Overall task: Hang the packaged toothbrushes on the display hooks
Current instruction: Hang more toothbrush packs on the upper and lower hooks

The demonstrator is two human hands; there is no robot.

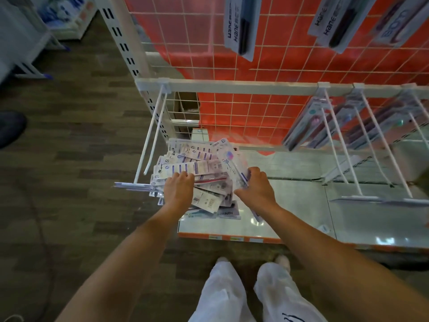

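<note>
Loose pile (pixel 197 163) of toothbrush packs is heaped at the left end of the bottom shelf (pixel 290 205), reaching its front edge. Left hand (pixel 178 190) is laid on the pile's left side with fingers bent down onto the packs; whether one is gripped cannot be told. Right hand (pixel 256 189) is at the pile's right side, fingers curled round one pack (pixel 231 160), which is tilted up and away over the heap.

An empty hook (pixel 149 135) juts out from the rail (pixel 232 86) over the shelf's left edge. Its front tag strip (pixel 134 185) is just beside the left hand and crosses the pile's left edge. More hooks (pixel 341 140) are fixed further right on the rail, with hung packs (pixel 306 126) at their back ends. A red grid (pixel 255 66) is seen behind, with upper packs (pixel 241 26) hung at the top. White trousers (pixel 222 293) are seen below, on the wood floor (pixel 81 159).
</note>
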